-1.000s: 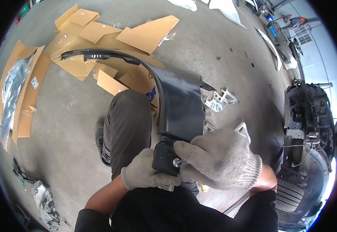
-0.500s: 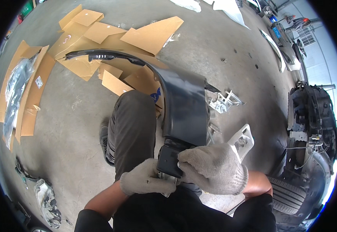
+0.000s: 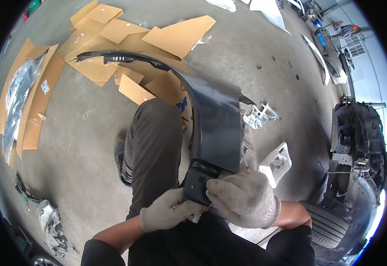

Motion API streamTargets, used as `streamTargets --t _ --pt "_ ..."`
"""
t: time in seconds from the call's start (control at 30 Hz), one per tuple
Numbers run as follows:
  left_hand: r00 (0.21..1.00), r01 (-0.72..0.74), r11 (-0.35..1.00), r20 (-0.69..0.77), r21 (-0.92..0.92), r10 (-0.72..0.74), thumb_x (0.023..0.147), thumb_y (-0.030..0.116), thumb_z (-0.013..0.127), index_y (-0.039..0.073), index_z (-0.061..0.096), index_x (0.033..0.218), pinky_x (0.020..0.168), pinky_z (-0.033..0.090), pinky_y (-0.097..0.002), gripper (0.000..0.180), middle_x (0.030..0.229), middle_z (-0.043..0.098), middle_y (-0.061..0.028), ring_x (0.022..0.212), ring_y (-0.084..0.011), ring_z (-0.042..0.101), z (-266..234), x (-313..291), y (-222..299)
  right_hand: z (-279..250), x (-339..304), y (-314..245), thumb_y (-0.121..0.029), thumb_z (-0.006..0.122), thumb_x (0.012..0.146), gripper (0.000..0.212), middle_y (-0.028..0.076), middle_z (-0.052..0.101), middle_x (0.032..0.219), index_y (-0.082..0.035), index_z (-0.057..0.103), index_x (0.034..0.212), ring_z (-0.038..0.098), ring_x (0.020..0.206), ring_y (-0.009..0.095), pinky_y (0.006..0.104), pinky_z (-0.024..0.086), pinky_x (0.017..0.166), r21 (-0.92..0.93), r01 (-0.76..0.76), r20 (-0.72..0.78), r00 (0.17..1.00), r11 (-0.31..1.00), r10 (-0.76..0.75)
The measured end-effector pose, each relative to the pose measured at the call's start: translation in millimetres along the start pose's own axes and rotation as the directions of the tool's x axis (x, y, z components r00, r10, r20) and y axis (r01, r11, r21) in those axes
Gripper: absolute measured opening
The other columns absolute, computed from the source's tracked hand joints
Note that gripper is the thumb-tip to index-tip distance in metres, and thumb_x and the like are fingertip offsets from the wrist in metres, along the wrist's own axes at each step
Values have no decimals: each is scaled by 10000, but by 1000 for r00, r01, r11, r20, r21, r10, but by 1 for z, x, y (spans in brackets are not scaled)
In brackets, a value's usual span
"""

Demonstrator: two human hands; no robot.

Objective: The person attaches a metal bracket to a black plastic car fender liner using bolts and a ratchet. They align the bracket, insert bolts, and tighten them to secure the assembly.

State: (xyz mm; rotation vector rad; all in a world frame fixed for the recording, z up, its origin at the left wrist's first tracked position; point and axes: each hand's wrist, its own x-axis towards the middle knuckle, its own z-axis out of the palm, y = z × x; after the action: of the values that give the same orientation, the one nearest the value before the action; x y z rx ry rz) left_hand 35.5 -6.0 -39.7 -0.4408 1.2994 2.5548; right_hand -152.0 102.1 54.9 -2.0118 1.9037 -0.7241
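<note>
On the grey concrete floor, a stripped car front end stands at the far right. The black fender arches from over flattened cardboard to the person's body, its narrow near end between both hands. A long open carton lies leftward, holding a plastic-wrapped part. Right of the fender lie a white frame-shaped part and a silver bracket. The gloved left hand has its fingers curled around the fender's near end; the gloved right hand bunches its fingers against that end's right edge, anything pinched being hidden. A small metal piece shows beside the left thumb.
</note>
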Motion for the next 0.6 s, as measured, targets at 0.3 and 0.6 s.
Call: streamTargets --t 0.3,0.6 --pt "981 141 972 157 -189 -112 1034 287 592 25 649 1124 594 482 -234 283 838 653 -10 658 -75 593 -7 -2 1 -1 2 -3 -41 753 747 179 94 668 731 -58 654 895 697 632 246 340 546 521 29 -84 82 993 996 82" --pt "983 -178 970 -21 168 184 1020 269 588 38 625 1033 642 506 -316 234 806 654 -39 674 -135 621 7 -3 -22 -20 21 -16 -63 748 749 213 66 666 757 -41 680 950 675 604 211 333 502 469 -154 -34 371 924 988 89"
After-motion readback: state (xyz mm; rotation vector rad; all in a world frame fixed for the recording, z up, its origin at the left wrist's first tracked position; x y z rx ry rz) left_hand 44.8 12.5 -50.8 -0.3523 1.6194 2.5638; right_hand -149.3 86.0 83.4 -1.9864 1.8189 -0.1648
